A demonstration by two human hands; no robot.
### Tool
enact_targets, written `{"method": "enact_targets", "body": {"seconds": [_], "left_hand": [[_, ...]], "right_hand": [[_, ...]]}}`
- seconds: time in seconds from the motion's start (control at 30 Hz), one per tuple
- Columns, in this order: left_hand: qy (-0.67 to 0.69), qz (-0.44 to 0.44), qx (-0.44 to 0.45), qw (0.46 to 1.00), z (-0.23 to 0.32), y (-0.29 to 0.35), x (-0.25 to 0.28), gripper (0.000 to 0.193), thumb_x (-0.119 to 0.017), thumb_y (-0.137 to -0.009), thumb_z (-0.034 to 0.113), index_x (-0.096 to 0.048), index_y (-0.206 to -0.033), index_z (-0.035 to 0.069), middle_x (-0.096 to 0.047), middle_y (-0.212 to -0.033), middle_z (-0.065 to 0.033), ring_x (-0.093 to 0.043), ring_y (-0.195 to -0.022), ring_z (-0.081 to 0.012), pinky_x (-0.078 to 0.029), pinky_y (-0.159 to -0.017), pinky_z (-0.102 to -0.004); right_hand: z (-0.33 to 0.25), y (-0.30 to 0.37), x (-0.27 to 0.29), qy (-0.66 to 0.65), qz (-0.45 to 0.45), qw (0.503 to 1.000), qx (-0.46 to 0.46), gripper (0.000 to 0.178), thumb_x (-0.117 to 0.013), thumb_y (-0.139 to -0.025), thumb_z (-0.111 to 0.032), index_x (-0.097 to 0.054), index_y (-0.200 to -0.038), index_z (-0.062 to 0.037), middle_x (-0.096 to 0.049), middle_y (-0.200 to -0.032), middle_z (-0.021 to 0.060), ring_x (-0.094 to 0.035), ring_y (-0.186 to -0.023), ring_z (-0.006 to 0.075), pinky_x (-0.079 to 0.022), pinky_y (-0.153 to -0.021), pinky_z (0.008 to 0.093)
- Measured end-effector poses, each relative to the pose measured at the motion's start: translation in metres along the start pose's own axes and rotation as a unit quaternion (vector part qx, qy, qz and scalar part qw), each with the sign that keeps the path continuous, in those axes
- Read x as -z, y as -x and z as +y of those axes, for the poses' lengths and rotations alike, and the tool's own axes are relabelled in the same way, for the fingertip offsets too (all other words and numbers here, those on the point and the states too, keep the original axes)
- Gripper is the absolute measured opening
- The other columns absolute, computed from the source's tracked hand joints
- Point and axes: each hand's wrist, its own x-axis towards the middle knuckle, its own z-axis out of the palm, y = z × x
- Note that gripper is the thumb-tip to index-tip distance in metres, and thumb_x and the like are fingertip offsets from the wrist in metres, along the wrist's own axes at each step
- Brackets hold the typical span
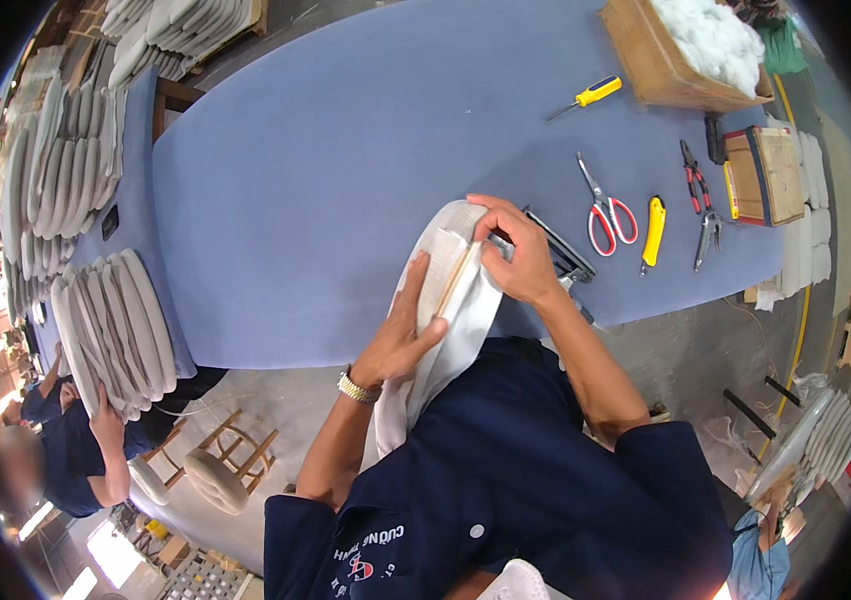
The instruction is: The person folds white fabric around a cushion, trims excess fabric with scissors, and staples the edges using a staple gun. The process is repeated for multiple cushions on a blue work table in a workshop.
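A light grey fabric-covered seat pad [433,243] stands tilted on edge against my body at the table's near edge. A thin wooden-looking edge shows along it, with white fabric hanging on the near side. My left hand [401,343] grips the pad's side, thumb toward the wooden edge. At the top end my right hand [516,250] pinches the fabric at the rim; its fingertips are partly hidden. Close to the right of that hand lies a black and silver staple gun [568,255], partly covered by the hand.
Right on the blue table [296,200] lie red-handled scissors [606,210], a yellow cutter [654,232], a yellow screwdriver [598,91] and pliers [694,178]. Behind stands a cardboard box [661,65] of white stuffing. At left, a co-worker [76,440] handles stacked pads [116,330].
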Motion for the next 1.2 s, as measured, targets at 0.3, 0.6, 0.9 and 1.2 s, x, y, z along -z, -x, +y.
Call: {"method": "enact_targets", "body": {"seconds": [0.3, 0.6, 0.9, 1.2], "left_hand": [[-0.11, -0.018, -0.027, 0.993, 0.019, -0.048, 0.002, 0.114, -0.079, -0.085, 0.032, -0.005, -0.167, 0.004, -0.009, -0.173, -0.0241, -0.008, -0.159, -0.0449, -0.021, -0.12, -0.0678], [-0.124, -0.029, -0.009, 0.992, 0.025, -0.054, 0.007, 0.108, -0.077, -0.085, 0.016, -0.009, -0.168, 0.013, -0.01, -0.175, -0.0166, -0.01, -0.16, -0.0427, -0.026, -0.118, -0.0699], [-0.13, 0.009, -0.052, 0.99, 0.036, -0.054, 0.009, 0.101, -0.076, -0.082, 0.003, -0.018, -0.165, 0.004, -0.023, -0.169, -0.0268, -0.022, -0.157, -0.0405, -0.024, -0.127, -0.0465], [-0.126, 0.033, 0.017, 0.991, 0.034, -0.05, 0.009, 0.101, -0.076, -0.081, 0.004, -0.02, -0.165, 0.003, -0.035, -0.164, -0.0274, -0.044, -0.147, -0.0393, -0.041, -0.117, -0.0438]], "right_hand": [[-0.012, 0.002, 0.0, -0.019, -0.008, 1.0, -0.012, 0.018, -0.076, -0.083, -0.014, -0.068, -0.079, 0.0018, -0.055, -0.146, 0.022, -0.065, -0.106, 0.0281, -0.049, -0.095, 0.0372], [-0.022, -0.003, -0.014, 0.029, 0.015, 0.997, -0.071, 0.029, -0.078, -0.09, -0.021, -0.068, -0.075, 0.0032, -0.058, -0.141, 0.0199, -0.068, -0.107, 0.0303, -0.055, -0.077, 0.0358], [-0.009, 0.011, -0.019, -0.123, 0.054, 0.988, -0.08, 0.028, -0.068, -0.097, -0.01, -0.066, -0.074, 0.0069, -0.05, -0.156, 0.0196, -0.063, -0.095, 0.0151, -0.049, -0.075, 0.0299], [0.001, 0.02, -0.024, -0.235, 0.046, 0.968, -0.076, 0.027, -0.07, -0.094, -0.009, -0.066, -0.07, 0.0036, -0.036, -0.165, 0.0247, -0.028, -0.156, 0.0396, -0.027, -0.123, 0.0474]]}}
